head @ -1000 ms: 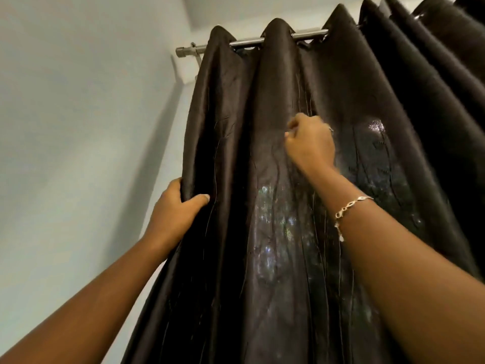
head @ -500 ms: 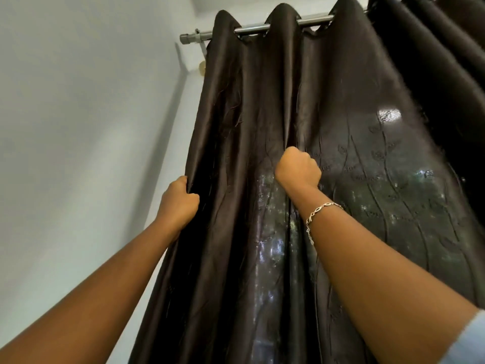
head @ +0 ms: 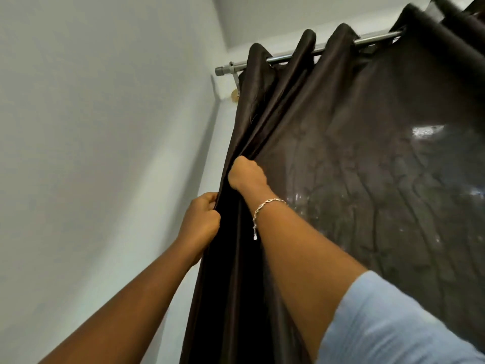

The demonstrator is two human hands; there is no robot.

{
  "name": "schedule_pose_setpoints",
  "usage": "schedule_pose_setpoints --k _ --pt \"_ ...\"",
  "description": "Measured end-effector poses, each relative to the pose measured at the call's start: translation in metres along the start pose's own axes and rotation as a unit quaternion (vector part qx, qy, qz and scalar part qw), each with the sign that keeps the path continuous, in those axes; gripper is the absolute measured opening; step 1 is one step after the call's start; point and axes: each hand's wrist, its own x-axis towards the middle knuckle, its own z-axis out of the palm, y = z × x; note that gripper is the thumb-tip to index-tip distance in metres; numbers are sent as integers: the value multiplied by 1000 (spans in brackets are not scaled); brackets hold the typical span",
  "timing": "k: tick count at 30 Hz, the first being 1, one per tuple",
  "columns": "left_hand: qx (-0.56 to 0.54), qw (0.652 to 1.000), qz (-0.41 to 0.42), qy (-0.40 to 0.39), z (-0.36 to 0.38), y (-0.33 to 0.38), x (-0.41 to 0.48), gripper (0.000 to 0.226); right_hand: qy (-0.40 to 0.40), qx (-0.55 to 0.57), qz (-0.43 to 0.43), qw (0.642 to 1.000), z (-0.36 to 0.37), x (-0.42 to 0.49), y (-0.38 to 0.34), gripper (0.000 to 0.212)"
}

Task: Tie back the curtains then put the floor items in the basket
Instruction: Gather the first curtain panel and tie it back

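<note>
A dark brown, shiny curtain (head: 354, 158) hangs in folds from a metal rod (head: 288, 57) near the ceiling. My left hand (head: 200, 222) grips the curtain's left edge, fingers curled round the fabric. Just above and to the right, my right hand (head: 245, 176), with a chain bracelet on its wrist, is a fist closed on a bunched fold. The two hands sit close together at the curtain's left side, with the folds gathered between them. No basket or floor items are in view.
A pale wall (head: 105, 153) fills the left half of the view, right beside the curtain's edge. The rod's bracket (head: 234, 82) is fixed near the corner. A light blue sleeve (head: 388, 324) covers my right upper arm.
My right hand has dragged its fold leftward and down toward my left hand. The folds have bunched at the left and the fabric to the right is stretched flatter. The view has swung left.
</note>
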Motion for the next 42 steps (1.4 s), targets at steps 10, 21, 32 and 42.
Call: schedule_pose_setpoints --k 10,21,32,42 --pt "-10 1000 -4 2 -6 -6 -2 51 -66 82 24 994 -6 13 9 52" --pt "-8 1000 -20 -3 43 -10 -9 53 217 -284 1 934 -110 -23 129 67" --pt "9 998 -36 51 53 -24 3 40 124 -177 224 950 -176 -31 182 40" --pt "-41 999 -16 20 27 -36 8 45 86 -196 62 975 -82 -9 106 31"
